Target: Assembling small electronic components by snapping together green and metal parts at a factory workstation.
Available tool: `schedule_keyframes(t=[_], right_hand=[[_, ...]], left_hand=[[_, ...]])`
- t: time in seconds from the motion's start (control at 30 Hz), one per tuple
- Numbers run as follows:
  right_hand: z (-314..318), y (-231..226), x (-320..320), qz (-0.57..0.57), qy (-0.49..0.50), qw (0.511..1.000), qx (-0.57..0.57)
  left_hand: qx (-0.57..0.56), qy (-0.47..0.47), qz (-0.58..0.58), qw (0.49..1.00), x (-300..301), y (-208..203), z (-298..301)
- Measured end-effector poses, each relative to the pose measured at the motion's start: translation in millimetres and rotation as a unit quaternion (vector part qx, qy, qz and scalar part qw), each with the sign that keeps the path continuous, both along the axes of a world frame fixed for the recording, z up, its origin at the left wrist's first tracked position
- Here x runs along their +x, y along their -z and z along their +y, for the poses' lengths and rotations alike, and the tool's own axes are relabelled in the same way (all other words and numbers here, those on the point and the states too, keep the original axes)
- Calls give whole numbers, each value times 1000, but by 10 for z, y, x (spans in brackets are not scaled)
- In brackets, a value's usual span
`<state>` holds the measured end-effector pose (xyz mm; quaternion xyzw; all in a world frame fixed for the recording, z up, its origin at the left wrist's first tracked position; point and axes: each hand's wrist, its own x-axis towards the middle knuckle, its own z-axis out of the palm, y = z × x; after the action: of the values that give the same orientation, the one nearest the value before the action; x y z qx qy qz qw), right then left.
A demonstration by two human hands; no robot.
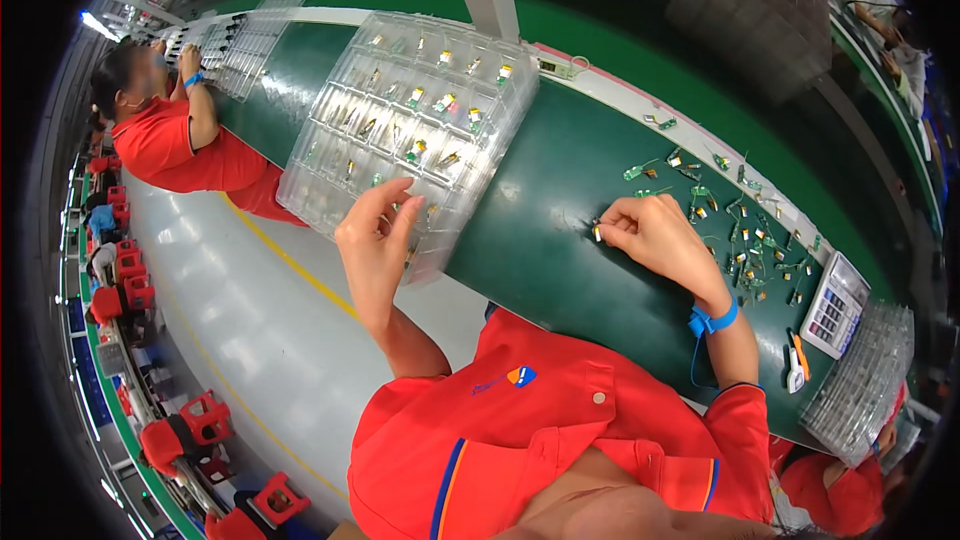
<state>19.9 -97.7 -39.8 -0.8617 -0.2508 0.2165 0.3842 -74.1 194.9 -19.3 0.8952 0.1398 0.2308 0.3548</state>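
Note:
My left hand (374,248) hovers over the near edge of a stack of clear plastic trays (325,125), its fingers loosely bent and thumb and forefinger apart. Nothing shows between them. Small green circuit boards with yellow and white parts, such as one board (445,102), sit in several tray compartments. To the right, my right hand (660,245) pinches a small component with a white and yellow part (597,233), low over the dark green work surface (535,200). Beyond that hand lies a loose spread of similar wired boards (745,255). A blue wrist strap (714,318) circles my right wrist.
A white calculator (838,306), an orange-and-white tool (796,365) and another stack of clear trays (862,380) are at the right end. A pale rail (640,98) edges the far side. At left, a co-worker in red (190,140) handles other trays (245,55).

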Motion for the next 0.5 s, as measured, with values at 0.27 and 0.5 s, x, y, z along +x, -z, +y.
schedule_keyframes(t=[0.27, 0.5], right_hand=[[-63, -80, 15, 95, 45, 992, 71], [-57, -162, -19, 63, 62, 992, 89]], left_hand=[[92, 200, -69, 973, 131, 124, -646], [196, 369, 51, 907, 57, 673, -924]])
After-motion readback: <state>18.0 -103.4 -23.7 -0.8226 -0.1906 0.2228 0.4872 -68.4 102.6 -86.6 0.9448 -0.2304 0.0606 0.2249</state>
